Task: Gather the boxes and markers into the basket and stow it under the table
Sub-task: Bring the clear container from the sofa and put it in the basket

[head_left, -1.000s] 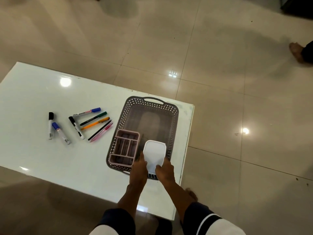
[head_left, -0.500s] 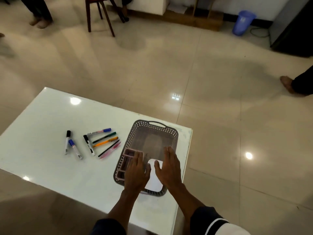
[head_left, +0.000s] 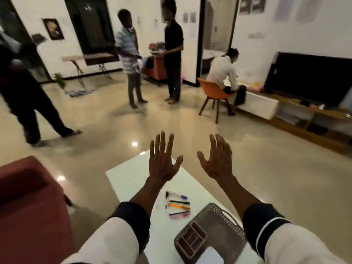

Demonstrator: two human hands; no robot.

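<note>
Left hand (head_left: 163, 164), right hand (head_left: 217, 162) raised mid-frame, fingers spread, empty. Basket (head_left: 224, 221) lower right holds pink box (head_left: 191, 238), seemingly white box (head_left: 209, 254). Markers (head_left: 178, 205) on table (head_left: 129, 180).

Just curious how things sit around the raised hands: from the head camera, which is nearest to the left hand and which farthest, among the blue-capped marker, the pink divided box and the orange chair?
1. Blue-capped marker: on the white table, just below the left hand.
2. Pink divided box: in the basket, lower right.
3. Orange chair: far across the room.
</note>
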